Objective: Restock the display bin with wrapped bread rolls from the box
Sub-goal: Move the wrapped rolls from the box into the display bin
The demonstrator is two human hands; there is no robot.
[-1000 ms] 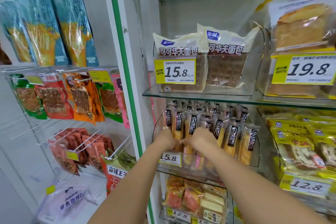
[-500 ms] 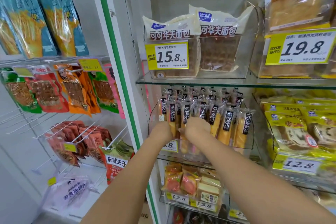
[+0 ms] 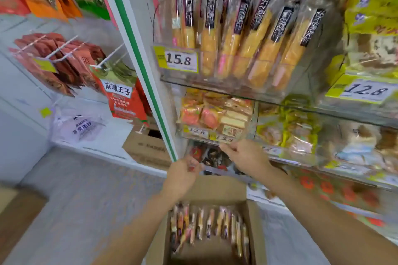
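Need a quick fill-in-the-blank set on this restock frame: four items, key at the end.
1. The price tag on the display bin reads ____.
2. The open box of wrapped rolls sits on the ____.
3. The left hand and right hand hold ____.
4. The second tag, to the right of the bin, reads ____.
Missing words: 15.8; floor; nothing; 12.8
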